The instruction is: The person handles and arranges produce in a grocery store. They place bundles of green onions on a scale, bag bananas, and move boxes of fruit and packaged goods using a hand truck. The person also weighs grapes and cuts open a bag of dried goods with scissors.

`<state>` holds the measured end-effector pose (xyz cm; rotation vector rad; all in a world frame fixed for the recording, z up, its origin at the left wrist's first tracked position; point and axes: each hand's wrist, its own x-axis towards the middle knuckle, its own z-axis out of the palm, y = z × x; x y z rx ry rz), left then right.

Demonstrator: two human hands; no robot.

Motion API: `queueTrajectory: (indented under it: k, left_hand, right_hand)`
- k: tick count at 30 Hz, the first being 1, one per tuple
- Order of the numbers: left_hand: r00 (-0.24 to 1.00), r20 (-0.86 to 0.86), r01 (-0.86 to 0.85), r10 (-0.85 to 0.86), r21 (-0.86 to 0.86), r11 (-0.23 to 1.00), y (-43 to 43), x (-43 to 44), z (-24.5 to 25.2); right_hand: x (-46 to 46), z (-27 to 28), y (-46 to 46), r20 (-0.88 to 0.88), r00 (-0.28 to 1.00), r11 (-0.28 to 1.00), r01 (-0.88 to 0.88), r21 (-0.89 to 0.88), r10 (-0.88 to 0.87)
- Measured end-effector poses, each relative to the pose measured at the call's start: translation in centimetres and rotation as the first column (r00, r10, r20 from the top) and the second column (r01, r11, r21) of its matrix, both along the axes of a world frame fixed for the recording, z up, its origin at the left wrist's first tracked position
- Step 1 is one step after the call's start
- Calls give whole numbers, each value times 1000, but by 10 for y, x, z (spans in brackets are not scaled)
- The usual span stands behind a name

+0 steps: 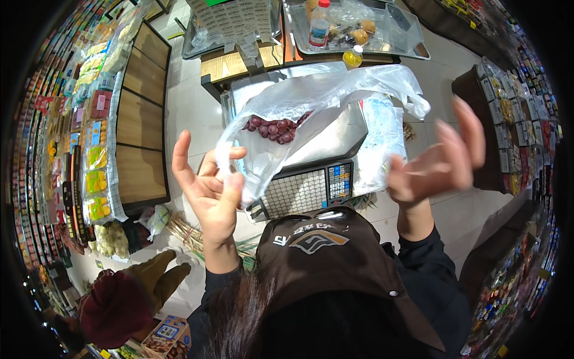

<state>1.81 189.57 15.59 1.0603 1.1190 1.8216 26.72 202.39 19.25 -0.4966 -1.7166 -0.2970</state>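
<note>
My left hand (215, 184) pinches the near edge of a clear plastic bag (332, 94) between thumb and fingers. Inside the bag's mouth lies a bunch of red grapes (276, 129). The bag rests over the metal pan (332, 134) of a weighing scale, and one twisted corner sticks out toward the right. Blurred, my right hand (430, 166) is raised to the right of the scale, apart from the bag, fingers spread and nothing visible in it. The scale's keypad (309, 184) faces me, just beyond my brown apron (323, 251).
Beyond the scale, a tray (417, 49) holds a red-capped bottle (319, 24) and round fruit. A small yellow bottle (353, 57) stands near it. Printed label strips (242, 27) hang at the back. Stocked displays (96, 157) line both sides. A person in dark red (119, 307) is at lower left.
</note>
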Motion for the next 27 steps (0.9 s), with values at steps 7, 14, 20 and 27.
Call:
queueTrajectory:
  k: [7,14,20,27]
  left_hand:
    - [974,133,166,-183,128,978,2,-2,2]
    - [979,128,145,-158,108,983,13,-4,-6]
    - [967,60,229,-249,232,945,28,-2,-12]
    - [1000,-6,0,1,230,973,40,-14,2]
  right_hand:
    - [35,-7,52,611,717,665,639,-386,-335]
    - [67,23,32,318,914,706,399,-585,-254]
    - [7,15,28,512,776,826,526,-201,-369]
    - [54,40,59,445,809,792,537,-292,-384]
